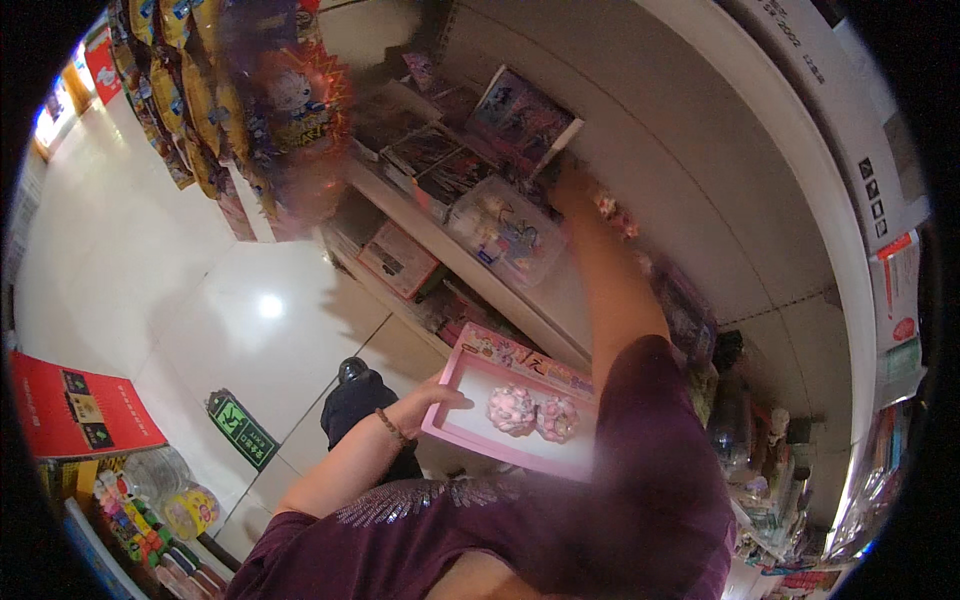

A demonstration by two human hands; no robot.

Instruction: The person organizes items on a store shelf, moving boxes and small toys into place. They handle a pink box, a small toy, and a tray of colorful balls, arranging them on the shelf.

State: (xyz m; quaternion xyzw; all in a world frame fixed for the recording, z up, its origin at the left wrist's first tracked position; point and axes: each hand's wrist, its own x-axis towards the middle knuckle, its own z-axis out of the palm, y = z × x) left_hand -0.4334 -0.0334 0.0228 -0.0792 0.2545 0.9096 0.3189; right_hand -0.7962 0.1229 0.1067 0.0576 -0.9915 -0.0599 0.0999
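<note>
My left hand grips the left end of a shallow pink box, held in front of my body. Inside the box lie two round clusters of small pink and white pieces. My right arm reaches up and away over the shelf; my right hand is dim and partly hidden beside a white-edged picture box, and whether it holds anything does not show. Just below that hand, a clear plastic container with small colourful items stands on the shelf.
Flat packs lie on the shelf left of the clear container. Below is a lower shelf with a red-edged box. Hanging snack-like packets are at the upper left. A green exit sign is on the tiled floor. Goods line the right side.
</note>
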